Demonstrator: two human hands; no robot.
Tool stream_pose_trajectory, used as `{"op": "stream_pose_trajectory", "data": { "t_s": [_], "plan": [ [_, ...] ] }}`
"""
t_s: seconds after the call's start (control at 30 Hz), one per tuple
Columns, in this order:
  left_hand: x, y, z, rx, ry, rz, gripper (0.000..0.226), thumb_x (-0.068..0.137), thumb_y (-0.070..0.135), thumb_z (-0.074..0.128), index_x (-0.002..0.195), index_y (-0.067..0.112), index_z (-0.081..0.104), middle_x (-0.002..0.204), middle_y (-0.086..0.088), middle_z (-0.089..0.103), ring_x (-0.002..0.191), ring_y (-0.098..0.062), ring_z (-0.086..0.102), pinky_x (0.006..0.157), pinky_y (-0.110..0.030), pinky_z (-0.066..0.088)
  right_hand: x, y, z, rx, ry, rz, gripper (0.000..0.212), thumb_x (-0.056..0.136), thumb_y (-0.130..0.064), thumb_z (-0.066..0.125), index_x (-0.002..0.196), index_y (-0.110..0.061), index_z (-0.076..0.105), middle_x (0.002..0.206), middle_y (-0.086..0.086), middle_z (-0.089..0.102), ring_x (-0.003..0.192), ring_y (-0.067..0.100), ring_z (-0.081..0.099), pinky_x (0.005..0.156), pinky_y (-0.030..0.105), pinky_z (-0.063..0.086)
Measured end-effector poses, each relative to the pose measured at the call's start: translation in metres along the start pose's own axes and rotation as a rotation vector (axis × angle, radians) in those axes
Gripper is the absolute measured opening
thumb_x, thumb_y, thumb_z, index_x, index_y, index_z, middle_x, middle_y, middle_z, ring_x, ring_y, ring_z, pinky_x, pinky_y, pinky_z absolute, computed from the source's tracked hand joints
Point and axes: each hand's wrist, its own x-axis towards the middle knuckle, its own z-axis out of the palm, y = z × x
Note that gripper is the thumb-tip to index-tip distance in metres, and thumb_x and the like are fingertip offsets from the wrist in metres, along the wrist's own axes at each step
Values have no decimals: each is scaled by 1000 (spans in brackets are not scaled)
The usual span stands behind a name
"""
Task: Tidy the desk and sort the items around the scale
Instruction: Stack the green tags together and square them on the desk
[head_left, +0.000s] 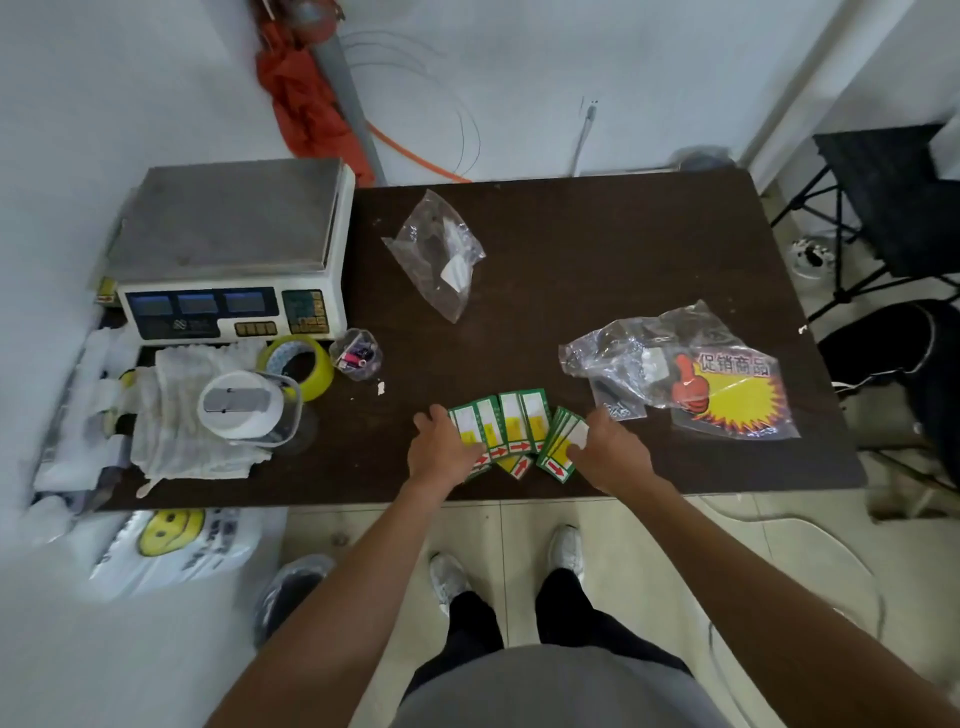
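Several green-edged price cards (511, 426) with yellow fields and red arrows lie fanned out near the front edge of the dark desk (597, 249). My left hand (441, 451) rests on the left end of the fan, fingers laid over the cards. My right hand (608, 452) pinches a small stack of the same cards (561, 441) at the right end. The electronic scale (228, 249) stands at the desk's back left corner.
A yellow tape roll (306, 358), a small bag of clips (357, 354), a white cloth (176, 415) and a lidded tub (249, 408) sit by the scale. A clear bag (441, 249) lies mid-desk. Bags with a promo sign (727, 389) lie right. A black chair (893, 208) stands beyond.
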Motion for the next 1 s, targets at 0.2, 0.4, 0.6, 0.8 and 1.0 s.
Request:
{"op": "stream_pose_trajectory", "data": {
  "t_s": [0.2, 0.4, 0.6, 0.8, 1.0],
  "plan": [
    [0, -7, 0, -41, 6, 32, 67, 77, 39, 83, 122, 14, 41, 129, -10, 50, 113, -37, 60, 88, -42, 46, -8, 3, 21, 27, 26, 96, 74, 89, -45, 67, 139, -5, 30, 130, 17, 55, 116, 41, 59, 88, 44, 48],
    [-3, -9, 2, -40, 11, 56, 60, 81, 38, 79, 119, 17, 38, 122, -8, 62, 108, -31, 65, 82, -40, 49, 1, -23, 22, 47, 59, 11, 48, 93, -24, 62, 130, -8, 37, 130, 18, 47, 116, 39, 56, 82, 41, 43],
    [-4, -10, 1, -75, -24, 45, 61, 85, 40, 76, 125, 20, 34, 117, -5, 68, 105, -30, 67, 79, -36, 47, 13, -34, 18, 7, 96, 5, 55, 93, -26, 60, 141, -15, 35, 137, 17, 35, 130, 35, 40, 96, 44, 45],
    [1, -14, -1, -109, -67, 12, 65, 83, 42, 78, 127, 22, 33, 116, -5, 68, 105, -30, 66, 83, -38, 49, 23, -47, 18, -9, 54, 129, 57, 95, -36, 60, 136, -6, 36, 135, 21, 46, 126, 37, 49, 95, 43, 46],
    [5, -10, -3, -127, -113, -26, 65, 82, 37, 80, 123, 24, 32, 120, -5, 66, 107, -26, 66, 85, -41, 53, 28, -59, 21, -13, 36, 62, 54, 93, -32, 64, 133, -7, 38, 128, 18, 49, 115, 34, 56, 85, 38, 45]
  ]
}}
